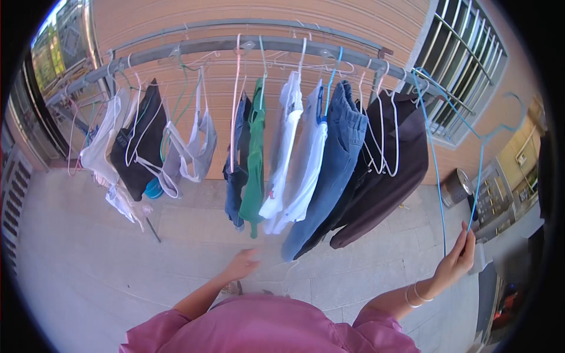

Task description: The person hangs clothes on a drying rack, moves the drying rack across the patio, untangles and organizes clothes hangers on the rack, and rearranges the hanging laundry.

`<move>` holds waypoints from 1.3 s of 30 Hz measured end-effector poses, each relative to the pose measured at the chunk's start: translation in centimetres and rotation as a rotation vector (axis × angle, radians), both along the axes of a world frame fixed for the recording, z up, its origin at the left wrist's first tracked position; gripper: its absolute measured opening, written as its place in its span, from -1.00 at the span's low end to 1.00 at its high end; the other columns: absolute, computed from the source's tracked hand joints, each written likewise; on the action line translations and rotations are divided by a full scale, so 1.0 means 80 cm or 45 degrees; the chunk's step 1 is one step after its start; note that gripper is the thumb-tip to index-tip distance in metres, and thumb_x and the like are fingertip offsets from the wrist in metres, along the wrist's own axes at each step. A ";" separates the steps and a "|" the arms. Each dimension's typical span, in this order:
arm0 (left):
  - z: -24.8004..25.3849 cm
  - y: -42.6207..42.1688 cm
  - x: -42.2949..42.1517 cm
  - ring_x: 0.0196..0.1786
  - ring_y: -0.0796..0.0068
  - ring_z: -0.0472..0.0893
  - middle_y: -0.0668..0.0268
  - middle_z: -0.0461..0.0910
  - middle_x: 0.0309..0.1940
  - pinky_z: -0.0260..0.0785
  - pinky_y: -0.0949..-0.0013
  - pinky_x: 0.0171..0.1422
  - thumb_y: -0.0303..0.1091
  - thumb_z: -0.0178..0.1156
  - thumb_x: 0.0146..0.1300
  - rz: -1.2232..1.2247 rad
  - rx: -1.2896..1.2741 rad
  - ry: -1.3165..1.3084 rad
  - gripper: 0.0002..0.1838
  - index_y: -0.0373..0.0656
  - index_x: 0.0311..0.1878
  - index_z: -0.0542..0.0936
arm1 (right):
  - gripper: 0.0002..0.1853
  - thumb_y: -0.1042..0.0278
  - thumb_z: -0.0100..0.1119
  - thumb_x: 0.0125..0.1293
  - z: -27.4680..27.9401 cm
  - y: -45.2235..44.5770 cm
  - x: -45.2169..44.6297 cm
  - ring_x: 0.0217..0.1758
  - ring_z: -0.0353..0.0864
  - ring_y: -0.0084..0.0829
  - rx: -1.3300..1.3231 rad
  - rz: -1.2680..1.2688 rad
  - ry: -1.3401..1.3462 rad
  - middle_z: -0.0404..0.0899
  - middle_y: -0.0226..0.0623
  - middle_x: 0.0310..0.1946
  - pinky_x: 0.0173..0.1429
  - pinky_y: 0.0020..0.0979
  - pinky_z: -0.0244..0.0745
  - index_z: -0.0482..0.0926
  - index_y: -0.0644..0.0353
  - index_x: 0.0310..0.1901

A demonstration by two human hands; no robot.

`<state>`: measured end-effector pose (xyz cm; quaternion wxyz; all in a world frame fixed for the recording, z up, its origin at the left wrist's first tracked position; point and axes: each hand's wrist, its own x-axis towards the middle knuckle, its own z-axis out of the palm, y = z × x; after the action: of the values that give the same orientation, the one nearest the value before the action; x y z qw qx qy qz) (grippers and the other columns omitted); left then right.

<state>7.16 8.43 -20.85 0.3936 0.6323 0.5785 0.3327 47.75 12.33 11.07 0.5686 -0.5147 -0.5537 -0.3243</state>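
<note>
Tan ribbed wall (382, 17) stood behind; in front of it, the long grey metal clothes rail (206, 46) ran across your view, loaded. Dark brown long garment (406, 141) hung near the rail's right end, blue denim jeans (338, 141) left of it. Large blue wire hanger (482, 140) was off to your right, bare, hook up; one corner overlapped the rail's end in view, contact unclear. Two white tops hung left of the jeans, then a slim green garment (254, 159). Your right hand (458, 257) had fingers closed round the hanger's lower corner. Your left hand (242, 265) was motion-blurred, low, below the green garment; fingers loosely extended, nothing visible in it. Thin pale bangles (407, 297) circled your right wrist.
</note>
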 end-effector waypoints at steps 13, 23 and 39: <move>-0.023 -0.017 -0.037 -0.21 0.37 0.61 0.14 0.54 -0.10 0.49 0.38 -0.13 -0.37 0.20 0.15 0.258 0.029 -0.036 -0.64 -0.16 0.04 0.50 | -0.75 0.47 0.02 0.27 -0.071 -0.011 -0.106 -0.64 0.06 -0.70 -0.594 1.170 0.388 0.19 -0.53 -0.71 -0.55 -0.56 -0.15 0.58 0.45 -0.12; 0.031 -0.058 -0.188 -0.26 0.44 0.63 0.23 0.60 -0.17 0.49 0.41 -0.20 -0.47 0.17 0.17 0.632 0.130 -0.149 -0.71 -0.19 0.00 0.53 | -0.71 0.65 0.02 0.19 -0.099 -0.057 -0.301 -0.63 0.20 -0.53 -0.605 0.730 0.188 0.27 -0.37 -0.66 -0.54 -0.45 0.03 0.57 0.39 -0.04; 0.075 -0.103 -0.406 -0.21 0.42 0.62 0.21 0.61 -0.17 0.47 0.41 -0.15 -0.46 0.15 0.19 0.368 0.136 -0.206 -0.73 -0.23 -0.02 0.52 | -0.79 0.49 0.03 0.27 -0.200 -0.006 -0.558 -0.51 0.52 -0.17 -0.624 0.345 0.182 0.53 -0.11 -0.50 -0.40 -0.29 0.40 0.56 0.33 -0.10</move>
<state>-25.35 0.18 -14.83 0.3529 0.5337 0.6112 0.4659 3.12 11.86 -4.93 0.5030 -0.5796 -0.6379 -0.0647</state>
